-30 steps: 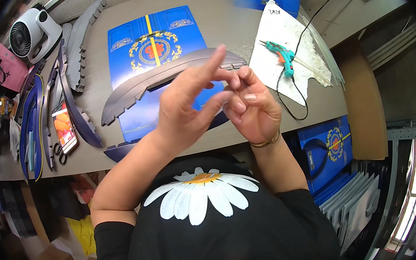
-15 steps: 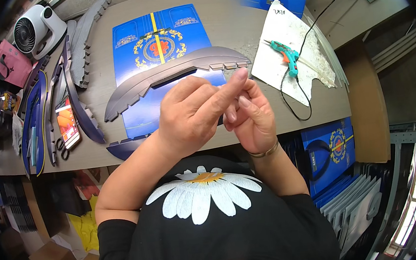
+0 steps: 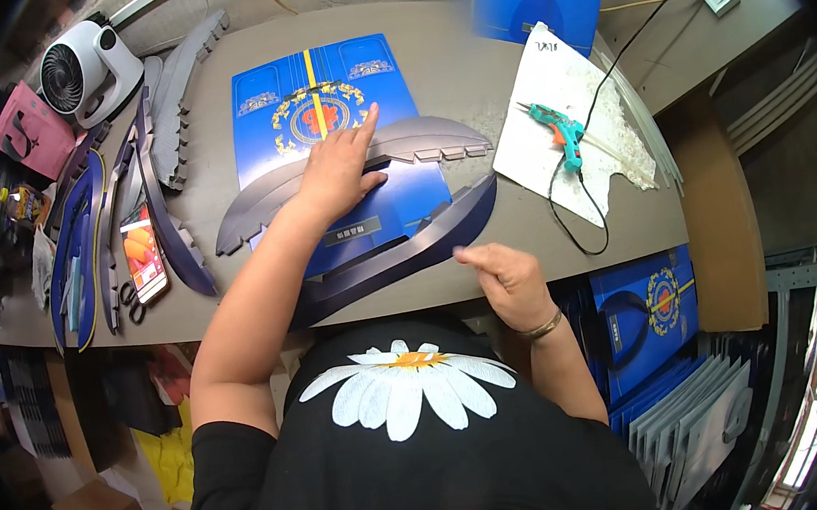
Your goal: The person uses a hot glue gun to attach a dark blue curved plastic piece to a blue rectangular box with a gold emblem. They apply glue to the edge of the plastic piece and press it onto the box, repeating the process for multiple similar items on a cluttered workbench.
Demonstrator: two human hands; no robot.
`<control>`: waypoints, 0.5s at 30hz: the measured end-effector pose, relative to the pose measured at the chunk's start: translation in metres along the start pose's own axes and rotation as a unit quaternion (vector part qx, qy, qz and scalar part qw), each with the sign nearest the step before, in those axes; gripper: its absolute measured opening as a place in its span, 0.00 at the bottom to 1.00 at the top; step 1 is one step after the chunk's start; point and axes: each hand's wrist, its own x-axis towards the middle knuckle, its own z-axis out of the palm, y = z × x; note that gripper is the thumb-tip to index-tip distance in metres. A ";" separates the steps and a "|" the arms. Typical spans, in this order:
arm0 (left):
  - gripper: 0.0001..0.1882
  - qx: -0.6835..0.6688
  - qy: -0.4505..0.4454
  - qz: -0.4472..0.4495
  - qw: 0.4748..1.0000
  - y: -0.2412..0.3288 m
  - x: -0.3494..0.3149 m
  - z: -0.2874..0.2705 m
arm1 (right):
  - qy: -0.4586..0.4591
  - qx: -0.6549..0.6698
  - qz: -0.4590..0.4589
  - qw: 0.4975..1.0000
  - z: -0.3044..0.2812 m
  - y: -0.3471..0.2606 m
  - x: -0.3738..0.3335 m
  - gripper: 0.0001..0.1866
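A blue printed cardboard panel (image 3: 258,122), with gold ornament and a red emblem, lies in the middle of the table. Across it lies a grey curved strip (image 3: 261,203) with a notched edge. My left hand (image 3: 336,168) rests over this strip and the panel, fingers stretched out. Nearer to me, a dark purple curved strip (image 3: 399,261) lies over the panel's front edge. Close to that strip's front edge, my right hand (image 3: 515,284) is closed, its fingers curled together. Whatever may be in its fingers is hidden.
A teal glue gun (image 3: 564,137) with a black cord lies on a white board (image 3: 523,116) at right. More curved strips (image 3: 174,219), a phone (image 3: 144,261), scissors (image 3: 133,306) and a white fan (image 3: 91,69) are at left. Another blue panel (image 3: 492,1) stands behind.
My hands, close together before, have parted. The left has gone forward onto the panel and opened; the right has moved down and closed. The purple strip now shows more fully across the panel's front.
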 end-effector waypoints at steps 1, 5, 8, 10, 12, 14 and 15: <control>0.54 0.005 0.015 0.006 1.000 -0.002 0.001 0.007 | -0.045 -0.006 0.020 0.999 -0.005 0.004 -0.006 0.22; 0.55 0.036 0.030 0.040 0.998 -0.005 0.000 0.017 | -0.123 -0.104 0.212 0.964 -0.021 -0.026 0.014 0.27; 0.56 0.019 0.023 0.068 0.997 -0.001 0.000 0.012 | 0.052 -0.258 -0.044 0.964 -0.017 -0.002 0.025 0.32; 0.57 -0.006 0.013 0.078 0.997 -0.002 -0.003 0.005 | 0.028 -0.269 -0.036 0.962 -0.020 0.000 0.042 0.39; 0.57 -0.041 -0.002 0.087 0.995 -0.002 -0.006 -0.005 | 0.014 -0.305 -0.058 0.951 -0.023 -0.007 0.065 0.43; 0.57 -0.056 0.011 0.114 0.992 0.001 -0.012 -0.015 | -0.026 -0.328 -0.065 0.942 -0.022 -0.001 0.084 0.50; 0.57 -0.063 0.018 0.127 0.990 0.004 -0.015 -0.021 | -0.042 -0.334 -0.076 0.938 -0.021 0.001 0.094 0.51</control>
